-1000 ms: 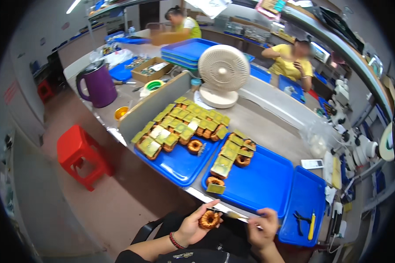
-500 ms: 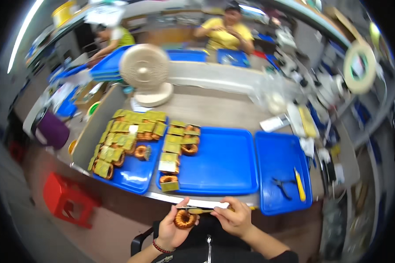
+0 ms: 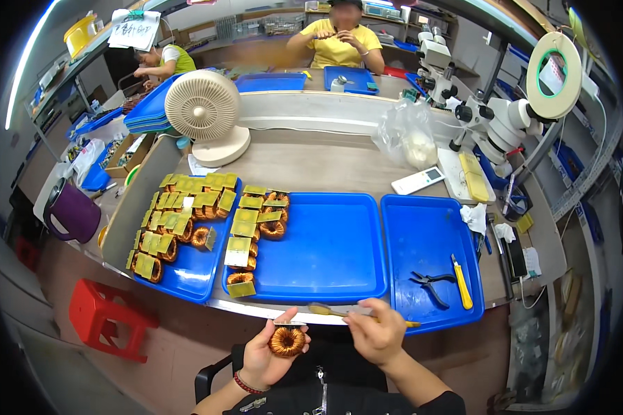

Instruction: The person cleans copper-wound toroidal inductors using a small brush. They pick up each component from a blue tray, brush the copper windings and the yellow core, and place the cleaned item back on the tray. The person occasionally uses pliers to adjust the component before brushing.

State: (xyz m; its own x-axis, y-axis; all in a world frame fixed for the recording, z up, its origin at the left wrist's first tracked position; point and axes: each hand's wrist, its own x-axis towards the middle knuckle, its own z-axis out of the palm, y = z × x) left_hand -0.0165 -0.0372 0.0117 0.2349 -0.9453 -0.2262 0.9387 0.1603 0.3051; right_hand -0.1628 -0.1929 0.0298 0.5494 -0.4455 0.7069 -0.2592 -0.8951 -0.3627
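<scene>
My left hand (image 3: 264, 356) holds a ring-shaped copper-wound coil (image 3: 287, 341), with a thin board (image 3: 289, 324) seen edge-on along its far side. The thumb and fingers wrap round the coil's sides. My right hand (image 3: 378, 330) pinches a slim yellow-handled tool (image 3: 333, 312), perhaps a brush. Its wider tip points left, above and apart from the coil, and its handle end sticks out to the right. Beyond my hands, a middle blue tray (image 3: 325, 242) carries several coils with yellow-green boards (image 3: 244, 223) along its left side.
A left blue tray (image 3: 194, 275) is crowded with similar coils. Pliers (image 3: 432, 287) and a yellow-handled cutter (image 3: 462, 282) lie in the right tray (image 3: 422, 221). Behind stand a fan (image 3: 204, 111) and a microscope (image 3: 495, 128). Two people work farther back. A red stool (image 3: 107, 318) stands at left.
The tool in my right hand has lifted away from the coil, and that hand has shifted right. The coil stays in my left hand. The whole view has shifted slightly.
</scene>
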